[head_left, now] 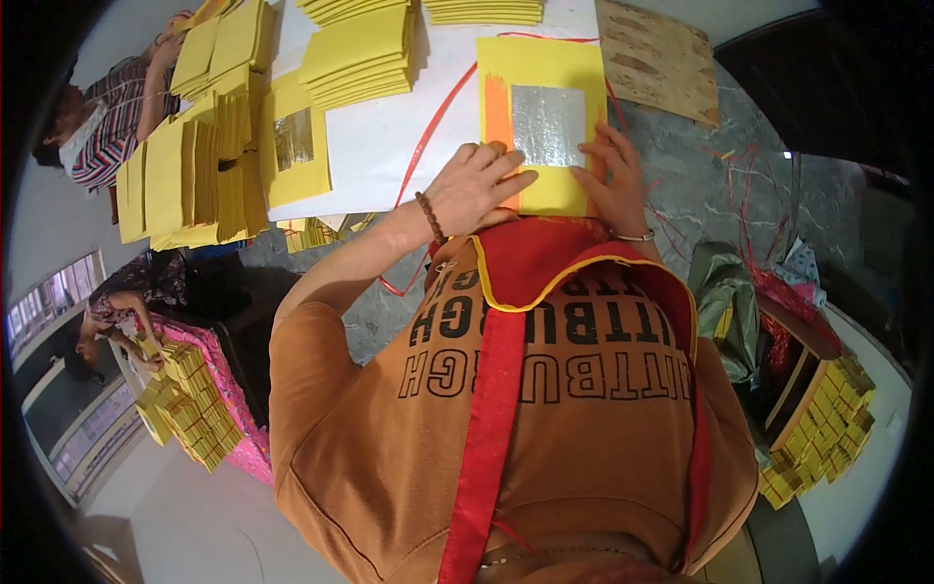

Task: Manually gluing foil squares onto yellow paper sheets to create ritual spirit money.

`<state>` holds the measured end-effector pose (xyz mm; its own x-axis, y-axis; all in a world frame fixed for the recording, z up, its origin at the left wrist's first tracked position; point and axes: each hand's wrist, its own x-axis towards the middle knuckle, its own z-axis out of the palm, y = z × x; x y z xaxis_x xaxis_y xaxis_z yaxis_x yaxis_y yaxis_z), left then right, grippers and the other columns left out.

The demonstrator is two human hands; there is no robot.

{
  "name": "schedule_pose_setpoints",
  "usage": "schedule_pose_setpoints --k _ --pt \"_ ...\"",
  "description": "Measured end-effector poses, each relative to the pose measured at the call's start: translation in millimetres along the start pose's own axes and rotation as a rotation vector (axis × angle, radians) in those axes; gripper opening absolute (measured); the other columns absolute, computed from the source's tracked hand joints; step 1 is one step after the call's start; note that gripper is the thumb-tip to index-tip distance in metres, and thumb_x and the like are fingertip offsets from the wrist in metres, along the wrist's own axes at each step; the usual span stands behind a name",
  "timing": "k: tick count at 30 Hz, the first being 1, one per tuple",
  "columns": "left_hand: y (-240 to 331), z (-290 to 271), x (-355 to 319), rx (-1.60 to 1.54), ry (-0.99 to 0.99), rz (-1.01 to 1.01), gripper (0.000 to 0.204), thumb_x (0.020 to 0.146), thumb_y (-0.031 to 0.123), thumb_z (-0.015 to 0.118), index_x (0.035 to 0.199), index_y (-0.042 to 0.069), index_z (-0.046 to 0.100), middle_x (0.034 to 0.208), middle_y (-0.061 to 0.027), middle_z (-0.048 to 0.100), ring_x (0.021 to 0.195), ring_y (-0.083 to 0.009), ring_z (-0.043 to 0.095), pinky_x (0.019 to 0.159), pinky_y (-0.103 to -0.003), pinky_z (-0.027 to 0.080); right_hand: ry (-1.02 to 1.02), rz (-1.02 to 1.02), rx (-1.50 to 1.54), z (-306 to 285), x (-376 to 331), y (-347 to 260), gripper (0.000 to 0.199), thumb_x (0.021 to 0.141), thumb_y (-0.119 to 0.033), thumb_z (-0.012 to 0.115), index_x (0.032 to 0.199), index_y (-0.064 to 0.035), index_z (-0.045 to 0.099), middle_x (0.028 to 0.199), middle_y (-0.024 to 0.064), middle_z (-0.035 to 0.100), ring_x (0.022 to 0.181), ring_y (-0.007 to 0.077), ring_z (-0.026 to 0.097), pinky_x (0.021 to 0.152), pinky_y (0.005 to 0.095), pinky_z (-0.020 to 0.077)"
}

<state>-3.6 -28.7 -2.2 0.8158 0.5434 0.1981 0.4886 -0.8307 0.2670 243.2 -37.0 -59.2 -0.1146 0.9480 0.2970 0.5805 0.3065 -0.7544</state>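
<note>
Yellow sheet (541, 73) with the foil square (548, 125) lies lengthwise straight out from the person on the white surface (389, 146). Left hand (477, 185) presses flat, fingers spread, on its near-left corner; right hand (613, 175) does the same on the near-right edge. Both equally close.

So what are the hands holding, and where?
Nothing is gripped: left hand and right hand press flat on the lower part of the yellow paper sheet.

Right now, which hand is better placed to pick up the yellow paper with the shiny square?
Probably the right hand: it lies flat along the right edge of the yellow sheet. The left hand presses the sheet's lower left, by the orange strip.
</note>
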Motion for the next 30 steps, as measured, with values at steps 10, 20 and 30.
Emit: schedule_pose_setpoints --k 10,20,30 --pt "-8.8 11.8 -7.3 -0.237 0.073 -0.056 0.027 0.077 0.016 0.062 0.1 0.002 0.06 0.084 -0.0107 0.061 0.081 -0.0245 0.059 0.069 -0.033 0.05 -0.077 0.226 0.457 -3.8 -2.2 12.3 0.027 0.09 -0.024 0.05 0.097 -0.0018 0.064 0.125 0.0099 0.044 0.118 0.0215 0.04 0.098 0.0322 0.0315" --pt "-11.9 6.3 -4.6 -0.566 0.034 -0.228 0.026 0.082 0.021 0.061 0.103 0.005 0.061 0.094 -0.0118 0.062 0.087 -0.0265 0.058 0.076 -0.036 0.047 -0.146 0.194 0.503 -8.7 -3.9 12.8 0.05 0.097 -0.035 0.027 0.107 0.0008 0.06 0.134 0.0117 0.035 0.126 0.0241 0.031 0.105 0.036 0.022" --pt "12.7 16.5 -15.4 -0.053 0.022 -0.093 0.047 0.069 0.02 0.069 0.113 0.009 0.054 0.119 -0.0081 0.05 0.111 -0.0256 0.044 0.089 -0.037 0.034 -0.108 0.152 0.65 11.7 -10.2 7.0 0.058 0.096 -0.044 0.022 0.126 -0.0018 0.047 0.146 0.0118 0.017 0.135 0.0236 0.015 0.109 0.0373 0.0139"
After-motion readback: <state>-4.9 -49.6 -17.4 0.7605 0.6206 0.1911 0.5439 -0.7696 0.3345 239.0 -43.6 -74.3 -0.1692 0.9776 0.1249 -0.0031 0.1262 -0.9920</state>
